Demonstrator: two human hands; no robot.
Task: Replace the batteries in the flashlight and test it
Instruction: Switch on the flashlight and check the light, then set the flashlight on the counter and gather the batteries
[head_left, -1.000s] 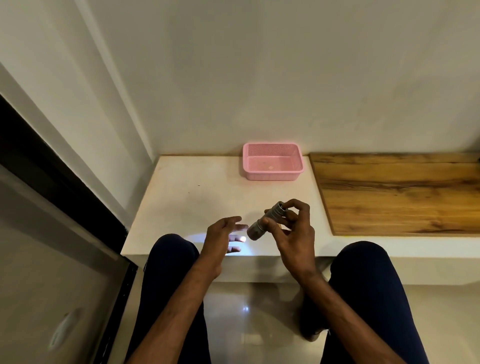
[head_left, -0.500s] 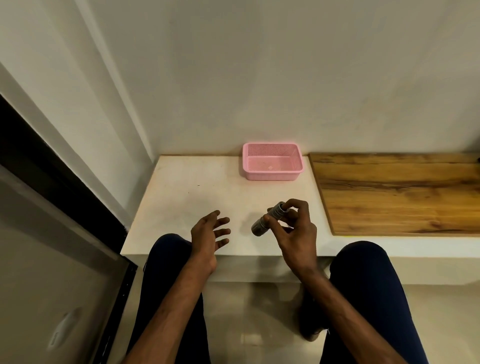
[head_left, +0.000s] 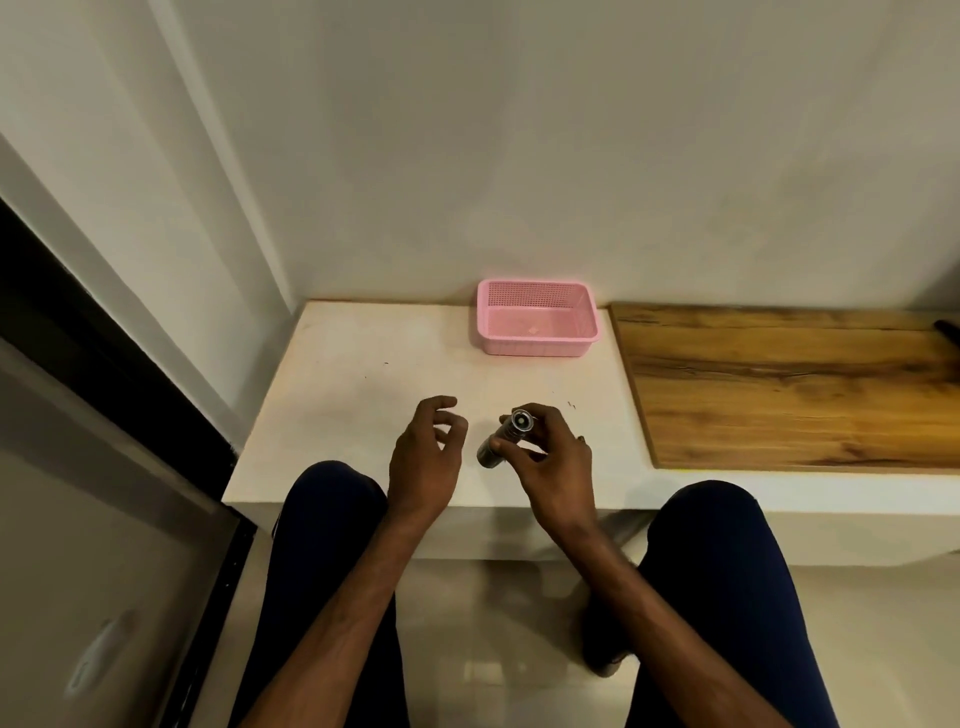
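The right hand (head_left: 550, 467) is clamped on a short, dark metal cylinder of a flashlight (head_left: 503, 440), pinched between thumb and fingertips (head_left: 535, 415) just above the near edge of the white stone ledge (head_left: 363, 395). The flashlight's long axis runs from the near-left, where its wider end points down toward the ledge, up to the far-right, where a round end with a pale ring faces the camera; whether that end is the tail switch or the lens I cannot tell. No beam shows on the ledge or on either hand.

The left hand (head_left: 426, 457) hangs just left of the flashlight, holding nothing, fingers loosely curled and apart, close beside the lower end but not touching it. Being the nearer free hand, it seems best placed to catch a beam or steady the barrel, while the right thumb sits near the upper end, where a press would probably go.

Farther out, a pink perforated plastic basket (head_left: 540, 347) stands at the far side of the ledge against the wall, well apart from both hands. A brown wooden board (head_left: 779, 384) lies to the right.
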